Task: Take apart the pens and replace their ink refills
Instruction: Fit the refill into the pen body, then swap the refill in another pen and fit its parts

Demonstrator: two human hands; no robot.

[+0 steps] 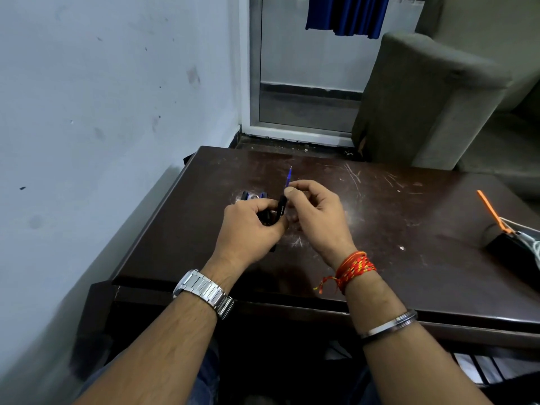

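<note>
dark brown scratched wood is filling the middle of the view: a table (380,229) whose left edge is running close along a pale wall (87,112) and whose near edge is lying just under both wrists. the far edge is sitting near a glass door (304,68) at twelve o'clock, with a grey sofa (432,97) standing at one o'clock. the broad right half of the tabletop is lying open, apart from a dark pouch with an orange strap (496,226) at three o'clock by the right edge.

the left hand (248,229), wearing a silver watch (204,290), is curling nearly closed around a black pen barrel (281,210) and some further dark pen parts that are too hidden to tell apart. the right hand (318,211), wearing a red thread band (353,268) and a steel bangle (388,324), is pinching its thumb and forefinger tight on a blue ink refill (289,176), its other fingers folding loosely inward.

the refill and barrel are lying on one long axis, tilting slightly right of upright, with the refill's tip pointing toward twelve o'clock, away from the person. the refill is sticking out of the barrel's far end. a few more blue and black pens (254,195) are lying on the table just beyond the left hand's knuckles, at eleven o'clock from it.
</note>
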